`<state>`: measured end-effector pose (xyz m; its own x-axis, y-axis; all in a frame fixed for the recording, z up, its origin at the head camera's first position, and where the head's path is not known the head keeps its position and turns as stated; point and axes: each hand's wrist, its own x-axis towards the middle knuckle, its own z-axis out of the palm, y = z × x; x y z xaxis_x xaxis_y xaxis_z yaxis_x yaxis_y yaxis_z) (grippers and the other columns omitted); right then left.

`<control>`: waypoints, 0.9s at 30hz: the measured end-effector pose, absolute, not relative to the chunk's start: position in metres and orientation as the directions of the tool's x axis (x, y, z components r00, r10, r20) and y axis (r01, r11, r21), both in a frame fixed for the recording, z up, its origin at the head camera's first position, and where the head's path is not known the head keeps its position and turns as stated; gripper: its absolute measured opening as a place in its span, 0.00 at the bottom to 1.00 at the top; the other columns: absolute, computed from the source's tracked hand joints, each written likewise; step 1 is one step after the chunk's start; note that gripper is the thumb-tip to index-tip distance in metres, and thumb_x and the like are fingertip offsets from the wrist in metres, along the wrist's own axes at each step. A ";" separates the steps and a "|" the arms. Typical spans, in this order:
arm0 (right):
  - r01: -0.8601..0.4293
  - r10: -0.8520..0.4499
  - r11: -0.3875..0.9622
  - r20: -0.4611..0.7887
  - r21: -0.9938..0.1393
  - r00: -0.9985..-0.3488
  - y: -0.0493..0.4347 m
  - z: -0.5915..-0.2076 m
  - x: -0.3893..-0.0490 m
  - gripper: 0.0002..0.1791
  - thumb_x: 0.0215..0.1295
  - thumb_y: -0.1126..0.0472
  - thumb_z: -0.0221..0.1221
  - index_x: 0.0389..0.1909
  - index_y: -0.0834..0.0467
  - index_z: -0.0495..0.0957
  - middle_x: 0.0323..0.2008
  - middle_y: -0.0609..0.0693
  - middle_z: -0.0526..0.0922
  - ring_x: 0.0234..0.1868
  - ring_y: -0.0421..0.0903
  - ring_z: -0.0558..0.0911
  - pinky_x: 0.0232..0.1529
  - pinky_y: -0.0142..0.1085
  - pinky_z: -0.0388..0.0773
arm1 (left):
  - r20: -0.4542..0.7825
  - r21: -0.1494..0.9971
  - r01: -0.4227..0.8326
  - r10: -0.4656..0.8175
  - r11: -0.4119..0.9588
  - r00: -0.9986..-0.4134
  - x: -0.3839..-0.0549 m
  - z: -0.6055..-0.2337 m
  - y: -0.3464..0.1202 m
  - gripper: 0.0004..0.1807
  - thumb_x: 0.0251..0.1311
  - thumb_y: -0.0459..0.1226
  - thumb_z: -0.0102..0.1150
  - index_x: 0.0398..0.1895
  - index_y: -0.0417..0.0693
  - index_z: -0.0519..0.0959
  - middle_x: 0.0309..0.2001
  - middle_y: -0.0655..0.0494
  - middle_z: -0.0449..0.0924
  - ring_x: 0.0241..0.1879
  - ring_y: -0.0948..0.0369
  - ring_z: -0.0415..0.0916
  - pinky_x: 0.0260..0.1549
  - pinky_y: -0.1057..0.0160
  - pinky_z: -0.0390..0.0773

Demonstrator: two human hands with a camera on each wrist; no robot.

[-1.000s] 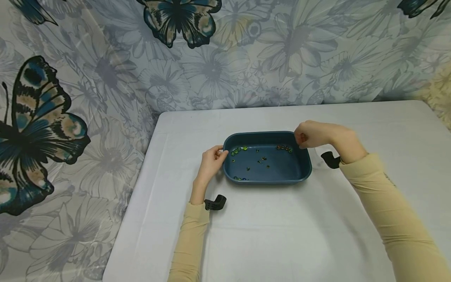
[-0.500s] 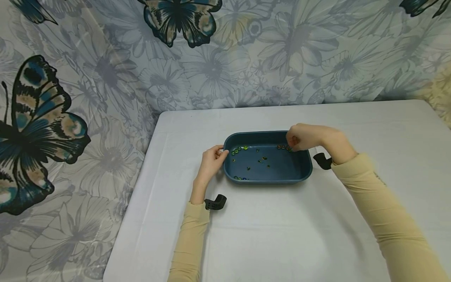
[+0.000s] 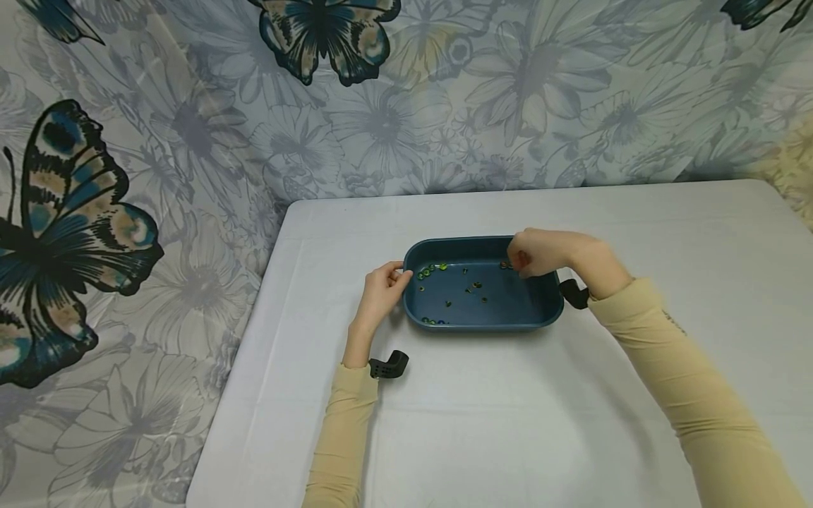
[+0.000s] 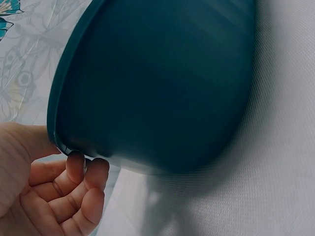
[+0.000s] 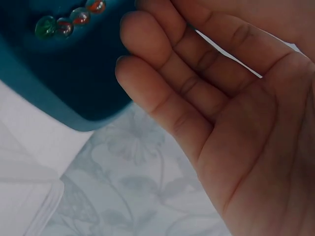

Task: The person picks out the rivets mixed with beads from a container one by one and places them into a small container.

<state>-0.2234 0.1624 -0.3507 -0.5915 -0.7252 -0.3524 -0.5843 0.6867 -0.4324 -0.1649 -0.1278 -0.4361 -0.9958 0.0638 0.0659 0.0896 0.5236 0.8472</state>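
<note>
A dark blue rectangular tray (image 3: 470, 327) with rounded corners sits on the white-covered table. Glass marbles lie in it: several green ones (image 3: 427, 272) at the left end, reddish ones beside the right hand, and a few along the near left edge. My left hand (image 3: 382, 288) pinches the tray's left rim between thumb and fingers. Over the tray's far right part is my right hand (image 3: 540, 252), fingers bent downward. In the right wrist view, a row of orange-and-clear marbles (image 5: 80, 16) and a green marble (image 5: 45, 27) lie near its fingertips. Its thumb and fingertip contact are hidden.
White cloth covers the table (image 3: 508, 416), and its far edge meets a curtain (image 3: 381, 134) printed with flowers and butterflies. Black wrist cameras show at the left wrist (image 3: 389, 365) and the right wrist (image 3: 574, 293).
My right hand has moved left and slightly toward me, from the tray's far right corner to over the reddish marbles, covering some of them. My left hand and the tray stay put.
</note>
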 end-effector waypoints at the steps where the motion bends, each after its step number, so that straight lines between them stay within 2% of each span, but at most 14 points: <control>1: -0.584 -0.726 0.686 -0.354 -0.434 -0.589 0.161 -0.351 -0.223 0.04 0.53 0.74 0.61 0.29 0.64 0.80 0.29 0.52 0.80 0.28 0.44 0.75 0.31 0.39 0.75 | 0.065 0.847 0.089 0.064 0.524 -0.996 -0.165 -0.436 -0.128 0.17 0.64 0.36 0.55 0.50 0.32 0.76 0.25 0.51 0.73 0.20 0.63 0.66 0.20 0.70 0.66; 6: -0.573 -0.723 0.689 -0.374 -0.443 -0.581 0.155 -0.353 -0.221 0.06 0.53 0.75 0.59 0.32 0.65 0.80 0.32 0.55 0.80 0.29 0.45 0.76 0.33 0.41 0.75 | 0.065 0.845 0.088 0.063 0.527 -0.996 -0.165 -0.436 -0.128 0.17 0.64 0.37 0.55 0.50 0.32 0.76 0.25 0.51 0.73 0.21 0.63 0.66 0.21 0.70 0.67; 12: -0.578 -0.723 0.690 -0.392 -0.436 -0.568 0.150 -0.358 -0.221 0.05 0.55 0.74 0.57 0.30 0.64 0.79 0.28 0.53 0.78 0.28 0.45 0.73 0.31 0.40 0.74 | 0.066 0.842 0.091 0.066 0.531 -0.996 -0.165 -0.436 -0.129 0.17 0.64 0.37 0.55 0.50 0.32 0.76 0.25 0.51 0.73 0.20 0.64 0.66 0.20 0.70 0.66; 27: -0.595 -0.737 0.676 -0.381 -0.435 -0.559 0.142 -0.366 -0.223 0.07 0.53 0.75 0.59 0.33 0.64 0.79 0.30 0.51 0.77 0.30 0.45 0.74 0.34 0.40 0.75 | 0.066 0.846 0.093 0.069 0.525 -0.995 -0.165 -0.436 -0.129 0.17 0.64 0.37 0.55 0.51 0.32 0.76 0.25 0.51 0.73 0.20 0.64 0.66 0.20 0.69 0.66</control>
<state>-0.2229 0.1422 -0.3658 -0.5586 -0.7369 -0.3808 -0.5948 0.6758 -0.4353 -0.1653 -0.1287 -0.4359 -0.9954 0.0687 0.0664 0.0927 0.5248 0.8462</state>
